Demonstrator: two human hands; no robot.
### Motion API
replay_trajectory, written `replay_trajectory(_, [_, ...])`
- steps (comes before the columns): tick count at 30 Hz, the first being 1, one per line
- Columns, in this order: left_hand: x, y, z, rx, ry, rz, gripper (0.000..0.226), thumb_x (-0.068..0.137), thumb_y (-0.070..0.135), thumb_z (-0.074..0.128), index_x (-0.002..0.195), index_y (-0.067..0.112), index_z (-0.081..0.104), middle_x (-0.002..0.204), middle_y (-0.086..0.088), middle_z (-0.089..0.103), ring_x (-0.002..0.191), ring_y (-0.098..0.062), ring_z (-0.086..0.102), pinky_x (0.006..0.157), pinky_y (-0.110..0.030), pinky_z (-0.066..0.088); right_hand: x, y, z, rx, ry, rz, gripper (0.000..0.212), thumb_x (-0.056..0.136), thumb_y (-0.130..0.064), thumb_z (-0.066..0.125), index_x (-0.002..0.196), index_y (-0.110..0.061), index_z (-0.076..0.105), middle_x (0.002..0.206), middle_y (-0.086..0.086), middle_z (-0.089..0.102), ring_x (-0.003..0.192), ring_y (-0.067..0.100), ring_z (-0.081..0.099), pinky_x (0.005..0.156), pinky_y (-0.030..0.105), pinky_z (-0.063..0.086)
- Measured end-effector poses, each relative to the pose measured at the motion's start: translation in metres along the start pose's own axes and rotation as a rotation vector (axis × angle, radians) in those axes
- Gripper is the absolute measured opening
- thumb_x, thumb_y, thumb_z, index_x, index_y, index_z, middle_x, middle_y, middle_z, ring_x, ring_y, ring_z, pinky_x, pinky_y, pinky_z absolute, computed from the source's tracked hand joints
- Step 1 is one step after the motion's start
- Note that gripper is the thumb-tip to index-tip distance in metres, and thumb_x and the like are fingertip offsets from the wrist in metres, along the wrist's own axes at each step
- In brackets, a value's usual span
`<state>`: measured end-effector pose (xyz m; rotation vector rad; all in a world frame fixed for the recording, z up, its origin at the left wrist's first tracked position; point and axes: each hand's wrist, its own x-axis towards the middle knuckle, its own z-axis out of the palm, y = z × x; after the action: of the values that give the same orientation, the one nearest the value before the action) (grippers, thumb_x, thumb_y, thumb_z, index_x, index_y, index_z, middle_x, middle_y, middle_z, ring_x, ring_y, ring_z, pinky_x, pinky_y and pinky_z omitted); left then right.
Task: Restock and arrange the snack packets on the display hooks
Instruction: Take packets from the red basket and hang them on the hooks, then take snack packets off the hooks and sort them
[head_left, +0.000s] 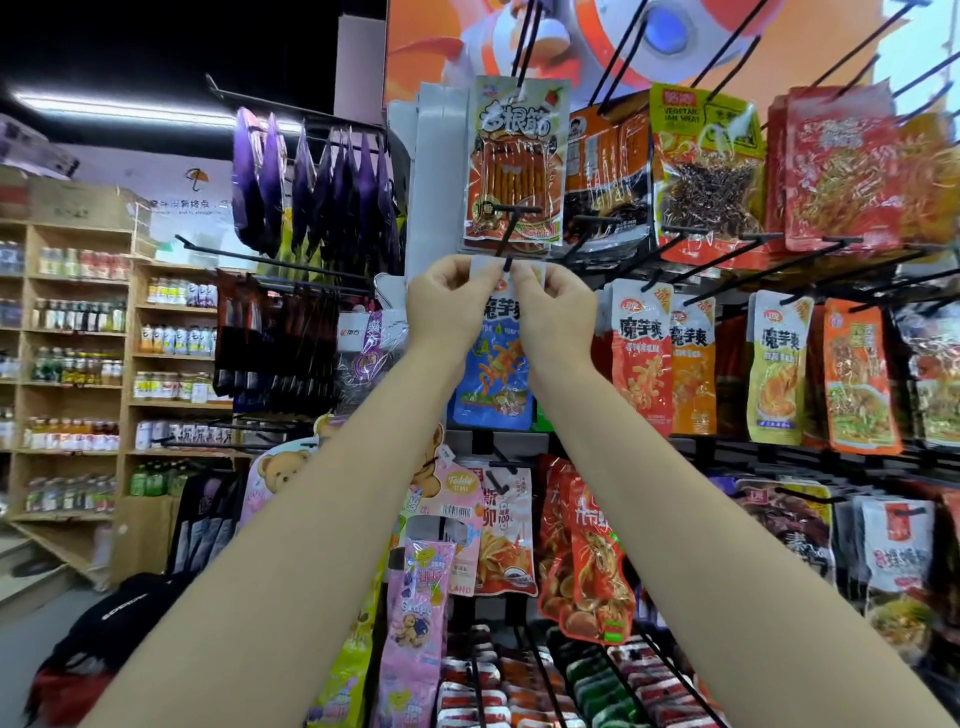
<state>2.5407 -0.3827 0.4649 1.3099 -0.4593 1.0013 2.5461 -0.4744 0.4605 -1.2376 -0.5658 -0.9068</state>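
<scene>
Both arms reach up and forward to the display rack. The left hand (445, 297) and the right hand (551, 306) pinch the white top edge of a blue plastic snack packet with orange strips printed on it (493, 374), one hand at each upper corner, fingers curled onto the header. The packet hangs down between the two wrists, its lower half showing below the hands. Between the two thumbs, at the packet's top centre, sits the tip of a black metal display hook (506, 244); whether the hanging hole is already over the tip cannot be told.

Just above the hands hangs a clear-fronted packet of red-orange sticks with a white and green header (515, 161). To the right of the right hand hang red, orange and yellow pouches of the same brand (641, 358). Below the forearms is a pink teddy-bear sweet packet (418, 618). Far to the left of the left hand stand wooden shelves of bottled drinks (78, 364), and nearer, dark purple packets (311, 187) hang on hooks.
</scene>
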Motion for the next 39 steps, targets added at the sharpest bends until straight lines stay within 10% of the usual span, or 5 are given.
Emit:
replay_trajectory(15, [-0.024,-0.036,-0.037,0.701,-0.129,0.405,0.047,0.099,0.029,0.064,0.144,0.033,0.052,0.093,-0.002,0.052,0.072,-0.015,0.049,0.063,-0.037,0.049,-0.006,0.02,-0.045,-0.775,-0.335,-0.391,0.06,0.098,-0.02,0.065,0.152,-0.026,0.039,0.085,-0.012,0.046,0.068,0.004,0.044,0.064,0.03,0.043])
replay_trajectory(20, [-0.015,-0.049,-0.045,1.116,-0.275,0.534,0.06,0.106,0.047,0.043,0.161,0.032,0.024,0.168,-0.006,0.013,0.152,-0.025,0.019,0.114,-0.046,0.035,0.0,0.021,-0.047,-1.165,-0.385,-0.449,0.065,0.1,-0.053,0.05,0.157,-0.031,0.026,0.132,0.011,0.043,0.102,0.026,0.055,0.062,0.032,0.039])
replay_trajectory(24, [-0.01,-0.066,-0.047,1.229,-0.342,0.502,0.068,0.104,0.058,0.023,0.162,0.035,-0.004,0.17,0.002,-0.018,0.157,-0.019,-0.014,0.125,-0.047,0.009,0.005,0.028,-0.051,-1.382,-0.433,-0.51,0.08,0.097,-0.062,0.047,0.161,-0.031,0.009,0.148,0.018,0.029,0.137,0.032,0.035,0.071,0.036,0.049])
replay_trajectory(32, [-0.015,-0.075,-0.04,1.228,-0.293,0.459,0.068,0.104,0.061,0.022,0.161,0.037,-0.005,0.17,-0.002,-0.014,0.157,-0.024,-0.009,0.124,-0.049,0.009,0.005,0.029,-0.054,-1.362,-0.511,-0.474,0.083,0.099,-0.057,0.049,0.161,-0.031,0.0,0.156,0.018,0.02,0.141,0.034,0.029,0.089,0.039,0.052])
replay_trajectory(39, [-0.076,-0.026,-0.05,0.944,-0.218,0.51,0.049,0.106,0.045,0.041,0.151,0.026,0.044,0.165,-0.005,0.026,0.151,-0.026,0.025,0.12,-0.043,0.019,-0.043,-0.008,-0.118,-0.795,-0.428,-0.515,0.041,0.1,-0.038,0.056,0.137,-0.02,0.057,0.118,0.0,0.049,0.099,0.012,0.052,0.087,0.024,0.045])
